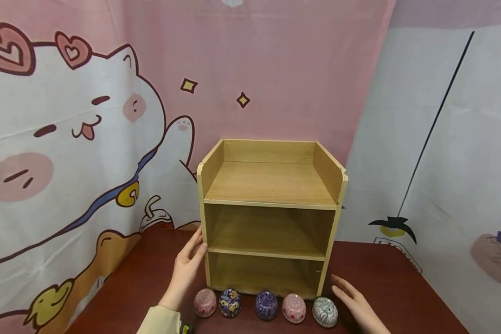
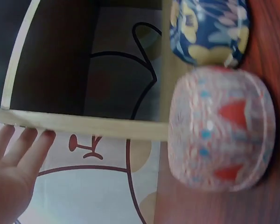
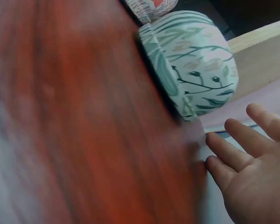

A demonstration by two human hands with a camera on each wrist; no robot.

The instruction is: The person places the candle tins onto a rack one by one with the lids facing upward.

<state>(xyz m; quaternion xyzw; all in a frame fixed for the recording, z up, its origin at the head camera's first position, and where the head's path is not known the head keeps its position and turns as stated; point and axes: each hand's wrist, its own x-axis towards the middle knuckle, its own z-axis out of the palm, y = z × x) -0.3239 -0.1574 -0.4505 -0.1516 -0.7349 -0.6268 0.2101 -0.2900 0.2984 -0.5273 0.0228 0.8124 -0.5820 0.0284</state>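
Note:
A small wooden shelf unit point(image 1: 271, 218) with two open compartments stands on a dark red table point(image 1: 384, 273). My left hand point(image 1: 188, 266) lies with straight fingers against the shelf's left front edge point(image 2: 84, 125). My right hand point(image 1: 355, 301) hovers open by the shelf's lower right corner, fingers point(image 3: 242, 144) spread, holding nothing. Several patterned round tins line the table before the shelf: a pink one point(image 1: 205, 302) point(image 2: 221, 135), a dark blue one point(image 1: 230, 302) point(image 2: 210, 30), a purple one point(image 1: 266, 305), another pink one point(image 1: 294, 308) and a white-green one point(image 1: 324, 311) point(image 3: 193, 60) nearest my right hand.
A pink cartoon cat backdrop point(image 1: 67, 130) hangs close behind and to the left of the table. A pale grey printed cloth point(image 1: 451, 153) hangs on the right. Bare tabletop lies on both sides of the shelf.

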